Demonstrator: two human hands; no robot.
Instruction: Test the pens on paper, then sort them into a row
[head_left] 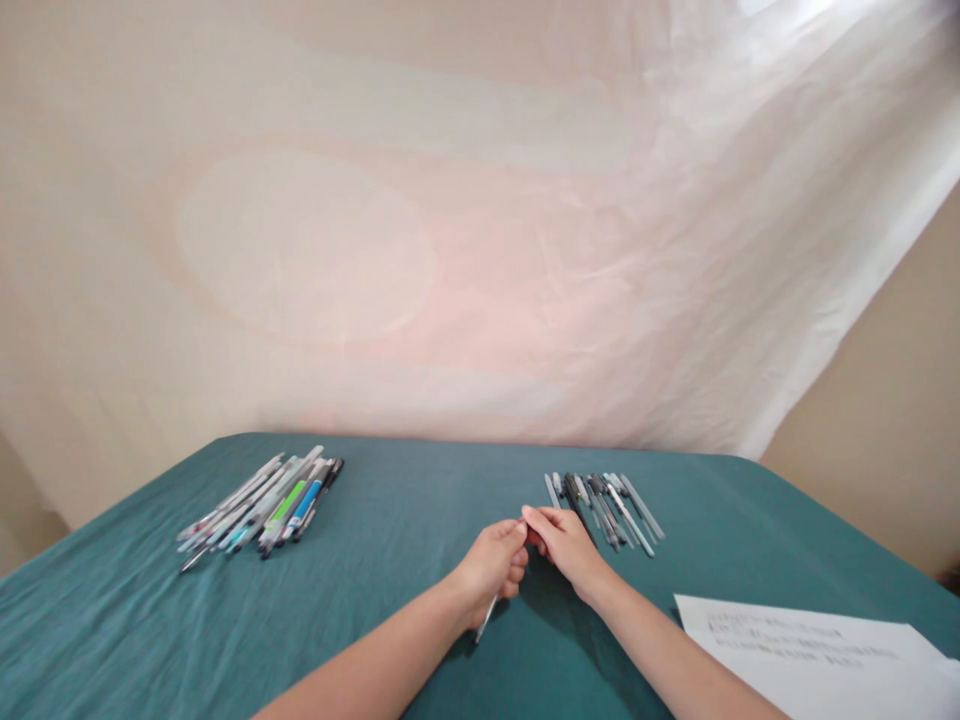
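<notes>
Above the middle of the table, my left hand [495, 565] is closed around a pen [486, 618], whose thin end sticks out below the fist and slants down to the left. My right hand [561, 540] meets it at the fingertips, thumb and finger pinched at the upper end of the left fist. What lies between those right fingertips is hidden. Just beyond the right hand lies a spread of grey, black and clear pens or caps [606, 510]. On the left rests a bigger pile of pens [262, 505], some with green or blue labels.
A dark green cloth [397, 510] covers the table. White paper with several lines of writing [810, 655] lies at the front right, near my right forearm. A pale sheet [450, 250] hangs behind the table's far edge.
</notes>
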